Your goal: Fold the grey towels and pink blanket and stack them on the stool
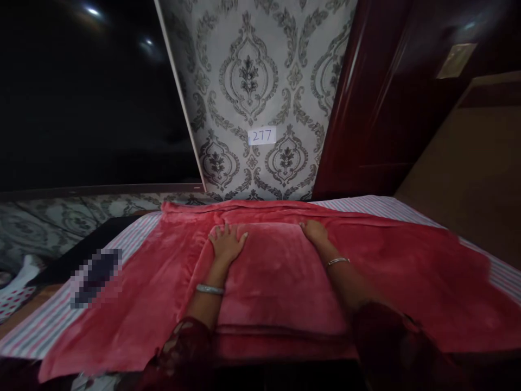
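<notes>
A red plush blanket (280, 271) lies folded into a thick, flat rectangle right in front of me. My left hand (227, 243) rests on its far left corner, open, with the fingers spread over the plush. At the far right corner is my right hand (314, 232), its fingers curled in around the blanket's edge and partly hidden. Beneath the folded one, a wider sheet of the same red plush (407, 271) is spread out on both sides, somewhat rumpled at the back.
A striped cloth (138, 233) covers the table under the red plush. A blurred dark object (97, 277) lies on its left side. Behind stand a large dark screen (93, 98), a patterned wall with a "277" label (262, 136), a dark red door (378, 98) and a cardboard-coloured panel (480, 163).
</notes>
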### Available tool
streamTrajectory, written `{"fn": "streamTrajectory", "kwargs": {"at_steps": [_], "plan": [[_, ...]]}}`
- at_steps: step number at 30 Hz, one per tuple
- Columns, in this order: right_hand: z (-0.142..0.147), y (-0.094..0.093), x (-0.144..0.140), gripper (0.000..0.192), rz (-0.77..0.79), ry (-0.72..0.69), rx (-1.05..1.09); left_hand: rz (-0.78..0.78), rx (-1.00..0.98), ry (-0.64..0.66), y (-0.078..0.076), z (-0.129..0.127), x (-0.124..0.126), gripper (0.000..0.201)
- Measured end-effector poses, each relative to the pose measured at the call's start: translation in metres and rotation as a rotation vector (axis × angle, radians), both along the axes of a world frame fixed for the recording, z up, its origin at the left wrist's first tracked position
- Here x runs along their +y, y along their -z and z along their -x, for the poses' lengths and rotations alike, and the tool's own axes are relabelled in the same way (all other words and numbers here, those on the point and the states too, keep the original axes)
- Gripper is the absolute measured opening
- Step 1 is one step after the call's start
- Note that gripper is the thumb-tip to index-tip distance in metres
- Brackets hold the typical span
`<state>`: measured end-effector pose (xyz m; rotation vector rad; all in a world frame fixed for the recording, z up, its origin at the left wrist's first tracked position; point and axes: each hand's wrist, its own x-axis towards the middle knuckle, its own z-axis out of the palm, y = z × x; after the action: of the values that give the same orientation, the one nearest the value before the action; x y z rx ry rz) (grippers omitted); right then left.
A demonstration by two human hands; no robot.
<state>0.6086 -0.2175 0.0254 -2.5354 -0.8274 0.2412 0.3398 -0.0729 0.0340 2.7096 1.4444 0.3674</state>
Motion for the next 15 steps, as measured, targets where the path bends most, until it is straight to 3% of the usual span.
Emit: {"fn": "streamTrajectory", "kwargs": {"at_steps": [4, 7, 12, 15], "plan": [[0.013, 0.013, -0.014, 0.055, 0.044, 0.096, -0.022, 0.026, -0.016, -0.019, 0.004, 0.003, 0.003, 0.069], [0.015, 0.010, -0.018, 0.055, 0.066, 0.103, -0.032, 0.045, 0.001, -0.026, 0.000, 0.002, 0.004, 0.070], [0.019, -0.020, -0.016, 0.049, 0.098, 0.040, -0.038, 0.007, 0.000, -0.013, -0.001, 0.002, 0.002, 0.070], [0.042, -0.039, -0.021, 0.057, 0.064, -0.020, -0.128, -0.009, -0.001, -0.004, -0.001, 0.002, 0.001, 0.068]]}}
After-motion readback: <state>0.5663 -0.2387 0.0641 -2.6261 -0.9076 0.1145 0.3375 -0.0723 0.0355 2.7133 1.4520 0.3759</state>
